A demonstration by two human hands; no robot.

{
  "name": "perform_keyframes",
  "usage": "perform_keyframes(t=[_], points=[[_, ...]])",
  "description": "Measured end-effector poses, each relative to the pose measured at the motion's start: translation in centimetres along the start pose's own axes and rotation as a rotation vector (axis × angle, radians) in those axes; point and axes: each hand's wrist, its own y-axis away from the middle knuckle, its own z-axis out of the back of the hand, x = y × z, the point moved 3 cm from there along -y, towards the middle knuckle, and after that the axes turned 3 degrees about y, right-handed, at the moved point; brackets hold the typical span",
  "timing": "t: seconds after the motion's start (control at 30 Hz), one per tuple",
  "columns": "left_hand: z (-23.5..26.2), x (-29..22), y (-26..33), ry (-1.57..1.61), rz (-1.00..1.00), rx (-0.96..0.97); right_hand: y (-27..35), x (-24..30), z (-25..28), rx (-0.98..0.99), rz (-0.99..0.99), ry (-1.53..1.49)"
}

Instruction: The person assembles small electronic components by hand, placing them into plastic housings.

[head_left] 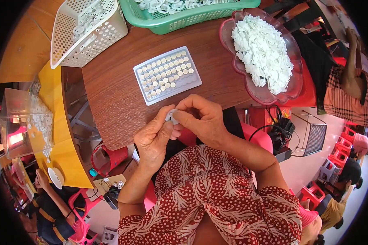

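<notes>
Fingers point(180, 118) of both hands are clamped on a small white disc point(172, 116) just off the counter's near edge; left hand point(153, 141) beneath, right hand point(200, 118) above. It looks light, stiff, slippery: best pinched by the rim. A grey tray point(192, 83) of similar pieces lies beyond.

A matt wood-grain table point(118, 87) carries a grey plastic tray point(167, 74), a glossy translucent pink dish point(292, 87) and perforated plastic baskets point(86, 34).

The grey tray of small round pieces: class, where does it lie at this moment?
In the head view the grey tray lies on the brown table, just beyond both hands, between the white basket on its left and the pink dish on its right.
</notes>
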Motion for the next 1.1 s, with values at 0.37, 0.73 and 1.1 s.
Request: perform_keyframes(t=[0.37, 0.73, 1.1], points=[[0.4, -0.1, -0.3, 0.038, 0.066, 0.057, -0.1, -0.8, 0.7, -0.008, 0.151, 0.215], [0.7, 0.0, -0.9, 0.053, 0.111, -0.141, -0.9, 0.7, 0.0, -0.01, 0.459, 0.453], [0.7, -0.6, -1.1, -0.014, -0.112, -0.156, -1.4, 2.5, -1.0, -0.111, 0.751, 0.541]])
